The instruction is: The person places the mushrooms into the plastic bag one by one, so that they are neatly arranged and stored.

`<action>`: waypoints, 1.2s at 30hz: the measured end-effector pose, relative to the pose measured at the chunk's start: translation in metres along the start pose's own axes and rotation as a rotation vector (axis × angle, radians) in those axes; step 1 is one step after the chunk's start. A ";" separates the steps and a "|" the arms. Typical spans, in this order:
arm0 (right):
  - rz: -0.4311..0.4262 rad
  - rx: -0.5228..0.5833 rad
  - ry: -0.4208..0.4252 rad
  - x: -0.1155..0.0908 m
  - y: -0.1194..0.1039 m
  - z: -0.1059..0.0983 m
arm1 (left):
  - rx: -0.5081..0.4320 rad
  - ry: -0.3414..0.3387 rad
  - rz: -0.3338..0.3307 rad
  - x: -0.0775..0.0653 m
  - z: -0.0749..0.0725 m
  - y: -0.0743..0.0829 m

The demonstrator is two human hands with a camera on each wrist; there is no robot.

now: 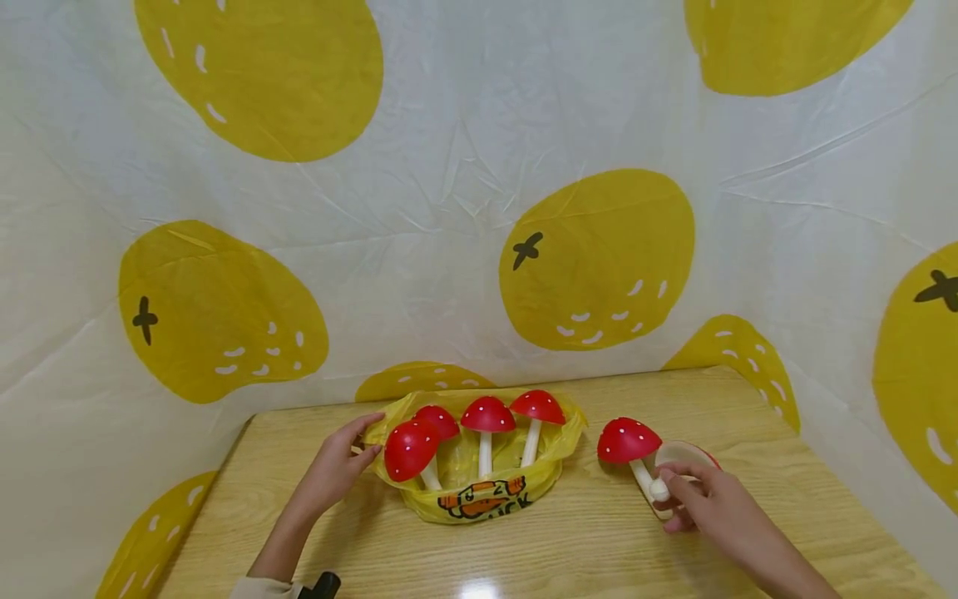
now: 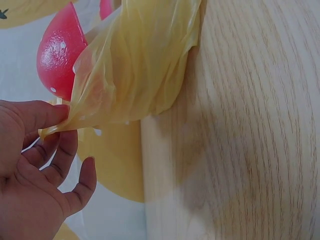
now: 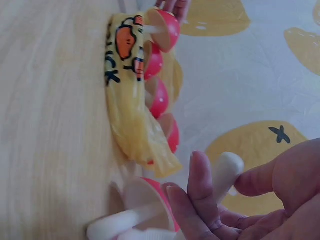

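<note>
Thumb and fingers of my left hand (image 1: 340,470) pinch the left edge of a yellow plastic bag (image 1: 422,506); the pinched corner shows in the left wrist view. Several toy mushrooms with red, white-dotted caps, such as the middle one (image 1: 488,415), stand in the bag, caps above its rim. My right hand (image 1: 711,503) grips another toy mushroom by its white stem (image 3: 226,175), stem end toward me and the cap's pale underside (image 1: 683,453) behind the fingers. Just left of that hand, one more toy mushroom (image 1: 627,441) leans on the table with its cap up.
Everything rests on a wood-grain table (image 1: 569,549). A white cloth (image 1: 441,274) printed with large yellow fruits hangs behind the table and along its sides. A dark strap piece (image 1: 322,585) sits at my left cuff.
</note>
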State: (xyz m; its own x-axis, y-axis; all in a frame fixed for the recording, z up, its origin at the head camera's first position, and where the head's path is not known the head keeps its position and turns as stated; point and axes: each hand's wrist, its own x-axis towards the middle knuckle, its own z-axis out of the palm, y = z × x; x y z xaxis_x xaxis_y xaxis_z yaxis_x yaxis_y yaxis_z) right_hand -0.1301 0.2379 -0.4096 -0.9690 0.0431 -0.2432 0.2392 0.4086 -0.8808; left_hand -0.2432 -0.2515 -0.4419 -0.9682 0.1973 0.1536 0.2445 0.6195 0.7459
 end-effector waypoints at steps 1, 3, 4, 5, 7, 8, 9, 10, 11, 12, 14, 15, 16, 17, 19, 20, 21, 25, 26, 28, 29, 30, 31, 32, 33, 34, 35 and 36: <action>0.003 0.013 0.005 0.000 -0.001 -0.001 | 0.000 0.000 -0.001 0.000 0.000 0.000; -0.006 0.036 0.006 0.001 -0.003 -0.004 | -0.001 0.000 -0.003 -0.001 0.000 0.000; -0.017 0.046 0.001 0.002 -0.003 -0.005 | -0.001 0.001 -0.004 -0.001 0.000 0.000; -0.022 0.049 -0.001 0.003 -0.004 -0.006 | -0.002 0.000 -0.006 -0.001 0.000 0.000; -0.042 0.046 -0.004 0.004 -0.004 -0.007 | -0.002 -0.002 -0.007 -0.001 0.000 0.000; -0.050 0.038 -0.003 0.005 -0.004 -0.007 | -0.002 0.000 -0.008 -0.001 0.000 0.000; -0.056 0.028 -0.001 0.006 -0.005 -0.008 | -0.002 -0.001 -0.008 -0.002 0.000 -0.001; -0.064 0.016 0.000 0.006 -0.005 -0.008 | -0.001 0.000 -0.008 -0.001 0.000 -0.001; -0.069 0.003 0.001 0.007 -0.005 -0.008 | -0.001 0.002 -0.007 -0.001 0.000 -0.001; -0.071 0.004 -0.003 0.008 -0.004 -0.009 | 0.000 0.003 -0.007 -0.001 0.000 -0.001; -0.080 0.018 -0.025 0.009 -0.003 -0.009 | -0.001 0.005 -0.008 -0.002 0.000 -0.001; -0.090 0.022 -0.039 0.010 -0.001 -0.010 | -0.001 0.004 -0.008 -0.002 0.000 -0.002; -0.100 0.025 -0.049 0.011 0.001 -0.010 | -0.001 0.004 -0.009 -0.002 0.000 -0.002; -0.105 0.032 -0.056 0.012 0.002 -0.011 | 0.001 0.003 -0.008 -0.002 0.000 -0.002; -0.126 0.036 -0.059 0.016 0.005 -0.012 | 0.004 0.002 -0.005 -0.002 0.001 -0.002; -0.136 0.035 -0.051 0.019 0.007 -0.013 | 0.004 0.003 -0.003 -0.002 0.001 -0.002; -0.149 0.034 -0.040 0.022 0.008 -0.015 | 0.004 0.003 -0.002 -0.001 0.001 -0.003; -0.172 0.037 0.001 0.035 0.016 -0.023 | 0.000 0.001 0.003 -0.001 0.001 -0.002; -0.169 0.044 0.001 0.038 0.018 -0.025 | -0.001 0.000 0.003 -0.001 0.001 -0.002; -0.155 0.060 -0.009 0.041 0.023 -0.027 | -0.001 -0.003 0.004 -0.002 0.001 -0.002; -0.151 0.067 -0.017 0.042 0.024 -0.027 | -0.001 -0.002 0.004 -0.002 0.001 -0.003; -0.153 0.072 -0.021 0.043 0.025 -0.027 | 0.000 0.000 0.006 -0.002 0.002 -0.003; -0.165 0.073 -0.023 0.043 0.026 -0.026 | 0.001 0.002 0.009 -0.002 0.002 -0.003; -0.182 0.079 -0.018 0.044 0.026 -0.025 | 0.005 0.005 0.018 -0.002 0.002 -0.003; -0.206 0.083 -0.012 0.043 0.026 -0.023 | 0.005 0.008 0.019 -0.003 0.002 -0.003; -0.231 0.083 -0.002 0.043 0.025 -0.021 | 0.006 0.012 0.020 -0.003 0.002 -0.003; -0.255 0.084 0.007 0.043 0.024 -0.020 | 0.007 0.014 0.022 -0.003 0.002 -0.003; -0.278 0.088 0.019 0.043 0.023 -0.018 | 0.008 0.015 0.023 -0.003 0.002 -0.003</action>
State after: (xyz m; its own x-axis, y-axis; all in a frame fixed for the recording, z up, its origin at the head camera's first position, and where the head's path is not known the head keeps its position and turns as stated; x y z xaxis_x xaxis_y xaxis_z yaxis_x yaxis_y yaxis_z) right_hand -0.1671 0.2654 -0.4325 -0.9989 -0.0424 0.0190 -0.0319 0.3269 -0.9445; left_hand -0.2408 -0.2529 -0.4459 -0.9631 0.1997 0.1803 0.2668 0.6212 0.7368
